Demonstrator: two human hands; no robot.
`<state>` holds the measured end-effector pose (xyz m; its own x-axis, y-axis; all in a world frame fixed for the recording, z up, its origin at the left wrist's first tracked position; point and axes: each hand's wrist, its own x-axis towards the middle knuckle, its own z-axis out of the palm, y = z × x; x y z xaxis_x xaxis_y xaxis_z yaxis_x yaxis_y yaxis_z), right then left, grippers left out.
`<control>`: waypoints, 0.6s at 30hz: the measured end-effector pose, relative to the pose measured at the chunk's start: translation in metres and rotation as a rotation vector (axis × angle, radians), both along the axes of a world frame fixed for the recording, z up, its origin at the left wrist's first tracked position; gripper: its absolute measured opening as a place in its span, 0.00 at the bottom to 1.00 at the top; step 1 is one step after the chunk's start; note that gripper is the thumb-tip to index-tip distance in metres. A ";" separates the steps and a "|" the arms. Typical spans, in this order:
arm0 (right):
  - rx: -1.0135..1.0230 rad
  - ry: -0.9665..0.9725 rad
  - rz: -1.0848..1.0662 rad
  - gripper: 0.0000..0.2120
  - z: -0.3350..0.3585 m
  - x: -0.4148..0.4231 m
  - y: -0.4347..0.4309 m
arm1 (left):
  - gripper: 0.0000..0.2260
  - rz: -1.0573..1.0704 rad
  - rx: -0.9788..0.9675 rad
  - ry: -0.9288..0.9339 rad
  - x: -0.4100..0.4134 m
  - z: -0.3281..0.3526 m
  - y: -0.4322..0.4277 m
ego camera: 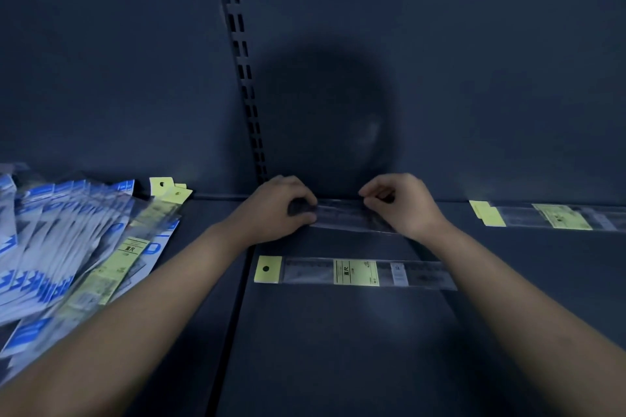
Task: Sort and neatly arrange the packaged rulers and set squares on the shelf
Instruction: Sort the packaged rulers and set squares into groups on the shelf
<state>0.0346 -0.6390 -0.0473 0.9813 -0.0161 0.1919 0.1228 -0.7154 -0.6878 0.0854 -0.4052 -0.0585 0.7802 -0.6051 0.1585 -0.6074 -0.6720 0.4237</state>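
Observation:
A packaged ruler in a clear sleeve (345,215) lies along the back of the dark shelf (338,349). My left hand (277,206) grips its left end with curled fingers. My right hand (403,203) pinches the sleeve further right. Nearer to me, another packaged ruler (355,272) with a yellow header and yellow label lies flat, parallel to the first. Far right at the back, more yellow-tagged rulers (548,216) lie in a small stack.
A fanned pile of blue-and-white packages (50,247) with some yellow-labelled rulers (115,267) on top fills the left shelf. A slotted upright post (244,78) divides the dark back panels. A seam runs between the two shelf boards.

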 end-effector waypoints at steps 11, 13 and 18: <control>-0.340 0.478 0.219 0.20 0.029 -0.066 -0.032 | 0.23 -0.261 0.251 0.175 -0.037 0.021 -0.029; -0.346 0.503 0.182 0.17 0.029 -0.074 -0.030 | 0.21 -0.280 0.284 0.233 -0.041 0.022 -0.040; -0.353 0.525 0.109 0.11 0.035 -0.090 -0.037 | 0.11 -0.325 0.389 0.256 -0.044 0.032 -0.066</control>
